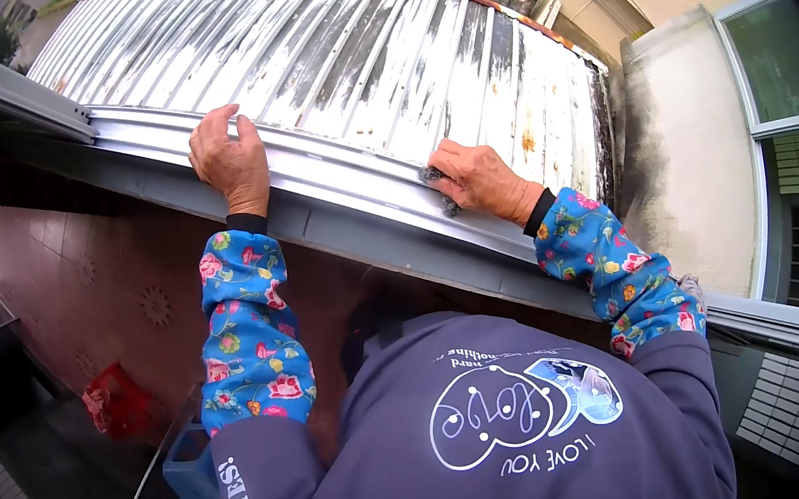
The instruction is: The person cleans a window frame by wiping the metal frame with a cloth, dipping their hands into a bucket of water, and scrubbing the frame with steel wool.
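My right hand (481, 178) is closed around a dark grey, tangled steel wool scrubber (430, 174), pressed to the metal window track (349, 168). Bits of the scrubber stick out on both sides of the fingers. Farther left along the same sill, my left hand (228, 159) has its fingers curled over the raised rail, with the thumb at the right side. The fingertips lie partly beyond the rail. Both forearms wear blue floral sleeve covers (249, 320) with black cuffs.
Outside the window, a corrugated metal roof (291, 42) with peeling white paint slopes away. A stained wall (686, 161) and a window stand at right. Inside, below the sill, are a blue plastic container (189, 469), a red container (127, 401) and a thin pole (139, 491).
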Tool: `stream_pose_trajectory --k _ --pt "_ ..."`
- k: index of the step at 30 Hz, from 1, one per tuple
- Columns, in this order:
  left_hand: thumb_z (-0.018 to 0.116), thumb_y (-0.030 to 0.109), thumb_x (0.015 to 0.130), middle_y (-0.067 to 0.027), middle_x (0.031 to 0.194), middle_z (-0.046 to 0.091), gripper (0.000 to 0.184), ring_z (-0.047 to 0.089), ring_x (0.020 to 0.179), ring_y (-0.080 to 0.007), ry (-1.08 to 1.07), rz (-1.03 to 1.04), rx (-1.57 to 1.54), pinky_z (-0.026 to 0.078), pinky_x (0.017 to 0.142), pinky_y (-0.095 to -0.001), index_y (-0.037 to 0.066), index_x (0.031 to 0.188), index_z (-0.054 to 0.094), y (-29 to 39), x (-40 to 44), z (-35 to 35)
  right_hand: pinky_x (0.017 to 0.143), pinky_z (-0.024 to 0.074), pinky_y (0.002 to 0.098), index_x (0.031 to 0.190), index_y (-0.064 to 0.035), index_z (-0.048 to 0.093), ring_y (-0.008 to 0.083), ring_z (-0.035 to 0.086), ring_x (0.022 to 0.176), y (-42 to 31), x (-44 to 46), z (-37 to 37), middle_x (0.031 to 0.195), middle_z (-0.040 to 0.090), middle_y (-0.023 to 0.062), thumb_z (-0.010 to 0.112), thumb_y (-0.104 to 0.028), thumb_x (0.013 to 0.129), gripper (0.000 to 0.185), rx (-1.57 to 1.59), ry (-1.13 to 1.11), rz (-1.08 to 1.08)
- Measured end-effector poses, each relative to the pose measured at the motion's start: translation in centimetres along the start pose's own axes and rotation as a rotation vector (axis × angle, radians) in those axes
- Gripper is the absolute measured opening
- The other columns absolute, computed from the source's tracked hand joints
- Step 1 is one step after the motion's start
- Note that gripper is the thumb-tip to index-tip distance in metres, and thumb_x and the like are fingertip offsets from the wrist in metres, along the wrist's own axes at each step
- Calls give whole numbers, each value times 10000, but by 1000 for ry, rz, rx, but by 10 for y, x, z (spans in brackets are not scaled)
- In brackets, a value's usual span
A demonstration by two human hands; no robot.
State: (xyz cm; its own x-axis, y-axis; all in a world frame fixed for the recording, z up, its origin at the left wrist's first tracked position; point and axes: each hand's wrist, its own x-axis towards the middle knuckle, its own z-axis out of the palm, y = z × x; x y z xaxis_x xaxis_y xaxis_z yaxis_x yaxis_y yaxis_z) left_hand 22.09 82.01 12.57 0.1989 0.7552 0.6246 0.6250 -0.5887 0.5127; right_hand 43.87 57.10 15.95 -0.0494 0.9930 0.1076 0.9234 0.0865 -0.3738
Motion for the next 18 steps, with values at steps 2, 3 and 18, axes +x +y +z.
stream_pose_trajectory --k 2,3,18 --pt "649 139 801 -32 1025 672 156 567 1056 -268 11 -5 -5 401 960 -409 127 952 687 5 -2 -2 643 506 377 899 -38 542 310 605 745 -11 43 16 845 542 128 669 -154 837 183 8 56 -45" --pt "650 138 800 -34 1025 672 157 566 1056 -269 15 -3 -12 400 961 -409 125 953 686 4 -1 -3 647 507 379 895 -35 542 310 606 748 -20 66 23 847 546 129 662 -163 842 183 4 80 -58" --pt "634 66 792 -57 1030 675 173 568 1063 -284 61 49 -65 403 948 -424 95 954 687 15 -5 -6 617 510 374 879 -41 540 294 613 734 -5 -6 -15 867 533 116 671 -140 822 173 10 -115 59"
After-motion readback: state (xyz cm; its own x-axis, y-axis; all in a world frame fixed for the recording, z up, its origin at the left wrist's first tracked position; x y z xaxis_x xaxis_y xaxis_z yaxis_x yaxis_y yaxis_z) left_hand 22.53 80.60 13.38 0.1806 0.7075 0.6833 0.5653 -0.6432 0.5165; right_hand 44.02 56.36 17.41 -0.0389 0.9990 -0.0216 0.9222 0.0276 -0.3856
